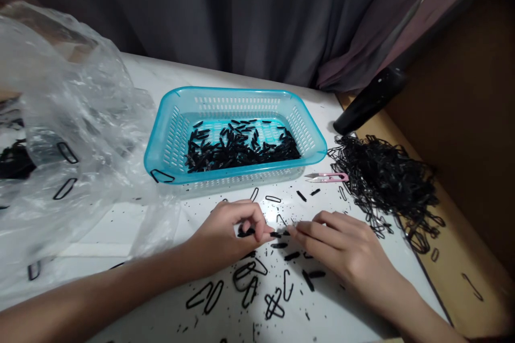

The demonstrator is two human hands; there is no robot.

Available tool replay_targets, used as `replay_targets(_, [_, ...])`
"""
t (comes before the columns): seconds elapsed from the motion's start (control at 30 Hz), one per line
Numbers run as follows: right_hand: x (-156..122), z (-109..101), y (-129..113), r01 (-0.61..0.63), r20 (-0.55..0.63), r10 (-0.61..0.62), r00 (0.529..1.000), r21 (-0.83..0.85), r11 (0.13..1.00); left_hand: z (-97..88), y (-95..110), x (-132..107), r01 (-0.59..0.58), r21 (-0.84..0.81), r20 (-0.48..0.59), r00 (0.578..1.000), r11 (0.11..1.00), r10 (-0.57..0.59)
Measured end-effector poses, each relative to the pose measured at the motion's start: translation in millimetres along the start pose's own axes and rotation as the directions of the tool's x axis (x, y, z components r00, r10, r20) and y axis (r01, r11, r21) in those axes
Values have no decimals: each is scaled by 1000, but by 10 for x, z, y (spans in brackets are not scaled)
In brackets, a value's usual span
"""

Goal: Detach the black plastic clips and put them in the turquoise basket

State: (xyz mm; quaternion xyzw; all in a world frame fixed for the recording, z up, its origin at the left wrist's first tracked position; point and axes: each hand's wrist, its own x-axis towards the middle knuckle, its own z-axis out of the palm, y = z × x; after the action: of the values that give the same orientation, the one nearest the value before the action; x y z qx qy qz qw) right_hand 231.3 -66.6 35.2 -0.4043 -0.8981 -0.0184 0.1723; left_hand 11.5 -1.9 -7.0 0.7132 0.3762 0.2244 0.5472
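Observation:
Over the white table, my left hand [237,225] has its thumb and forefinger pinched on one end of a small black strip [277,235]. From the other side, the fingertips of my right hand [338,241] close on the strip's other end. More black bits show under my left palm, partly hidden. Several short black strips [292,256] lie on the table beneath the hands. Nearer the camera are thin black loops [274,303], some crossing each other. Tiny black crumbs are scattered all around.
Behind the hands, a blue plastic basket [155,142] holds many short black strips [241,151]. To its right lie pink-handled thread snips [328,177], a heap of black loops [382,182] and a black cylindrical object [368,102]. A clear plastic bag [84,118] covers the left side.

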Motion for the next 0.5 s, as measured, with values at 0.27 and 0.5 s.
replay_targets(0.27, [-65,25,89,-77,112,39,993,356,931,11,-84,-26,-232,71,15,973,970,231])
replay_targets(0.5, [-54,3,61,-91,103,44,994,514,853,-12,-49,0,-139,15,26,990,990,139])
